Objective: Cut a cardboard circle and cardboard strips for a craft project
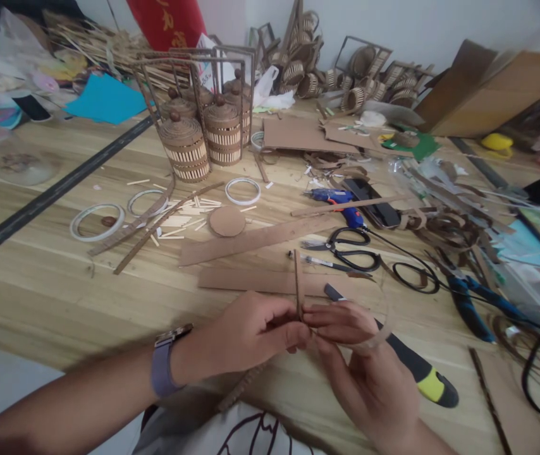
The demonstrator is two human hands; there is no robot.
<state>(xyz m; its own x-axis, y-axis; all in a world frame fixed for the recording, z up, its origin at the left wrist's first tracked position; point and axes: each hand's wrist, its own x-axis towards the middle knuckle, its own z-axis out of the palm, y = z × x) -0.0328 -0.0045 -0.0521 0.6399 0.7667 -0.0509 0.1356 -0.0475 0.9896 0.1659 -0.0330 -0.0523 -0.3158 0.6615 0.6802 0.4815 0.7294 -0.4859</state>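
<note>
Near the table's front edge, my left hand [255, 328] is closed, its thumb and fingers pinching a narrow brown cardboard strip [299, 284] that stands up between my hands. My right hand [369, 373] meets it from the other side, its fingertips closed at the strip's lower end. The contact point itself is partly hidden by the fingers. A thin pale curved band [386, 303] loops beside the back of my right hand; what it is I cannot make out. Partly under that hand lies a utility knife [412, 360] with a black and yellow handle. Two flat cardboard strips [251, 278] lie just beyond my hands.
Black-handled scissors [358, 253], a blue glue gun [341, 199], a phone [372, 202] and blue pliers [472, 303] lie ahead and right. Lidded lantern-like baskets [184, 148] stand at the back left. Tape rolls [97, 221], small sticks and a cardboard disc [227, 221] lie nearer.
</note>
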